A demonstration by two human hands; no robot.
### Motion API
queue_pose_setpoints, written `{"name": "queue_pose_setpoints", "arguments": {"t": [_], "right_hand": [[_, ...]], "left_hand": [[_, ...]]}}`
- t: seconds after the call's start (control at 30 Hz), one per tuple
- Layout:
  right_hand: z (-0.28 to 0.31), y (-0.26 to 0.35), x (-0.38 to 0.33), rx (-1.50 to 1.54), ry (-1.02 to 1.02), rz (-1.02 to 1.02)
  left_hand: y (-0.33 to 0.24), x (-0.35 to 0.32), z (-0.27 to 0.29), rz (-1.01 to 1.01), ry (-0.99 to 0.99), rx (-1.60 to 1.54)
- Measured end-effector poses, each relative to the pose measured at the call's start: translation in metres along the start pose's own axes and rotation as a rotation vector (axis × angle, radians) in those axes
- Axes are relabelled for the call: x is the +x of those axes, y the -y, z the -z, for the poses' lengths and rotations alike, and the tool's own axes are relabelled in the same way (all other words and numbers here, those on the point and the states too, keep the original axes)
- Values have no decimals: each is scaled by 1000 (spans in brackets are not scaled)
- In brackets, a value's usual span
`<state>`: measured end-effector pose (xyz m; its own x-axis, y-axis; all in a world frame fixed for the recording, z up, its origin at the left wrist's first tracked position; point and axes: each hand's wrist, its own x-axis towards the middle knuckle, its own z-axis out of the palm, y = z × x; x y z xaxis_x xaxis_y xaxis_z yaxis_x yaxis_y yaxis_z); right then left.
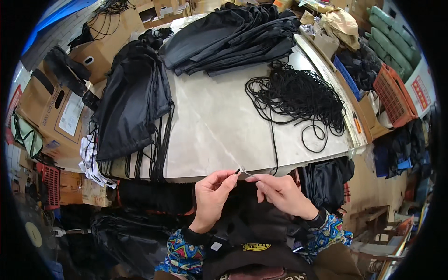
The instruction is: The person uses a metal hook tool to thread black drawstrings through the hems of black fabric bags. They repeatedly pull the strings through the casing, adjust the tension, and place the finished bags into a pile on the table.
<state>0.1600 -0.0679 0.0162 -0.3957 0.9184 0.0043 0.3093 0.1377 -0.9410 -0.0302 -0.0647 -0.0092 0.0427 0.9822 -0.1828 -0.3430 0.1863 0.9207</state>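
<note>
Cord end [238, 171], black and thin, was pinched at the tip of the left hand [211, 198], just below the near edge of the table [219, 130], with a slim pale pin-like tool [246, 173] meeting it from the right hand [282, 193]. Both hands were closed narrowly, thumb against forefinger, the left on the cord tip and the right on the tool; what kind of tool it was could not be told at this size. The step looked like feeding the cord tip onto or through that tool, and doing it well would call for keeping the tip short past the fingers so it stays stiff, and holding both hands close and steady. The short free tip pointed right and slightly up toward the tool, its long axis roughly level across the view. From there the cord [273, 149] ran up over the table edge to a loose tangle of black cord [298, 95]. Farther off lay a stack of black drawstring bags [133, 102] at the left and a heap of black fabric [233, 37] at the far side.
</note>
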Motion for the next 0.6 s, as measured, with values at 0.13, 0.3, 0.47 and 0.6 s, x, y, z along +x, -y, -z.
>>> {"name": "queue_pose_setpoints", "arguments": {"t": [0.13, 0.3, 0.47, 0.6], "right_hand": [[2, 2, 0, 93, 78, -123], [-1, -4, 0, 116, 131, -130], [-2, -3, 0, 122, 162, -130], [-4, -5, 0, 2, 125, -65]], "left_hand": [[-1, -2, -3, -77, -17, 45], [-1, -1, -3, -116, -3, 109], [-2, -4, 4, -31, 48, 114], [-3, -5, 5, 77, 90, 46]]}}
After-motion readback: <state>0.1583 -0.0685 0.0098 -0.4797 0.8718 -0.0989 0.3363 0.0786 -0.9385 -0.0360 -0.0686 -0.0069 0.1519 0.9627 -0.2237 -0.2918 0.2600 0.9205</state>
